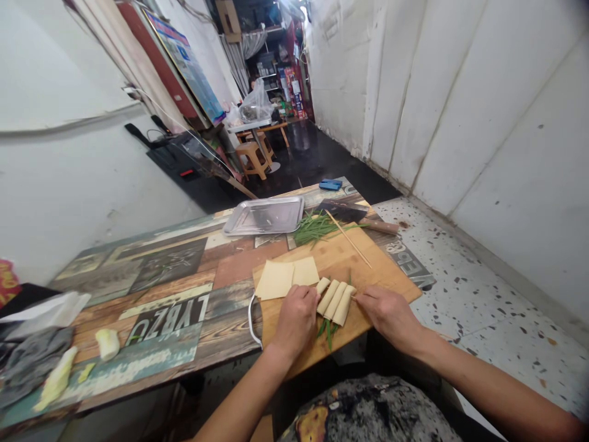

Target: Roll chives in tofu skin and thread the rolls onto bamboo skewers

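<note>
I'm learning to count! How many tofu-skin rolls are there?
4 on the cutting board: first roll by the left hand, second roll and third roll between, fourth roll by the right hand. More may be hidden.

Left fingers [311, 294] and right fingers [368, 297] flank green-filled rolls [335, 301] on the cutting board [384, 264].

The right hand [389, 313] hides most of a thin stick [354, 297]. Grey cloth [37, 362] and a red packet [8, 284] are cut off at left. Shelf goods [265, 66], upper centre, are too small to tell.
</note>
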{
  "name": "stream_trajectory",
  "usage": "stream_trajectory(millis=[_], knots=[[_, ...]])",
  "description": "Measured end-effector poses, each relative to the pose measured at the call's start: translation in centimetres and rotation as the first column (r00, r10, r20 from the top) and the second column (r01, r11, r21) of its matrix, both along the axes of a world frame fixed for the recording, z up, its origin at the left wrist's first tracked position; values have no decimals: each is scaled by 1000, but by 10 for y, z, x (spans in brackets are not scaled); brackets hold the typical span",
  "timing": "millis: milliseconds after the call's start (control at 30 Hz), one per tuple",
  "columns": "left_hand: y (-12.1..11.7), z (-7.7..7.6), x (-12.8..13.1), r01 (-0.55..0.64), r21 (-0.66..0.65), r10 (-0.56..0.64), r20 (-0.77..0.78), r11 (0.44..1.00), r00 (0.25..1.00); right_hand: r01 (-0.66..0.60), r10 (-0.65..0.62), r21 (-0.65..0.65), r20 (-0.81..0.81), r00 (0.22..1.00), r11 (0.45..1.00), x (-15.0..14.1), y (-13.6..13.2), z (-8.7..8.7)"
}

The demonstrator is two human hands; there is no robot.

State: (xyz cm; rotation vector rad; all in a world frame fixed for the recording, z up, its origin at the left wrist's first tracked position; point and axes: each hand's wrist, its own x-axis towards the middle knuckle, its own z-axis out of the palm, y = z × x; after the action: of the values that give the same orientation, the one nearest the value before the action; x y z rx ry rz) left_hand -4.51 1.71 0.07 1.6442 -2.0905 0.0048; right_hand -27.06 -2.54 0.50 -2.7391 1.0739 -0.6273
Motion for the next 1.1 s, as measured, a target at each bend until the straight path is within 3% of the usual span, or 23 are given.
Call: stream_trajectory(millis=[267,467,700,867,1100], knots=[[-4,5,10,108,94,-107,-14,990,994,-27,26,94,15,1000,995,13,-12,-10],[2,18,0,35,178,-20,-83,983,996,-18,18,16,20,1000,1000,19,-13,-12],[10,0,-25,-215,-24,214,-21,976,977,-27,28,-12,45,999,1000,17,-14,-17],[16,-7,-30,-208,-88,207,-19,974,978,-24,34,-93,112,993,995,11,-9,-22],[12,2,-26,-172,8,172,-35,985,985,-41,46,-43,137,990,998,-12,0,-22]])
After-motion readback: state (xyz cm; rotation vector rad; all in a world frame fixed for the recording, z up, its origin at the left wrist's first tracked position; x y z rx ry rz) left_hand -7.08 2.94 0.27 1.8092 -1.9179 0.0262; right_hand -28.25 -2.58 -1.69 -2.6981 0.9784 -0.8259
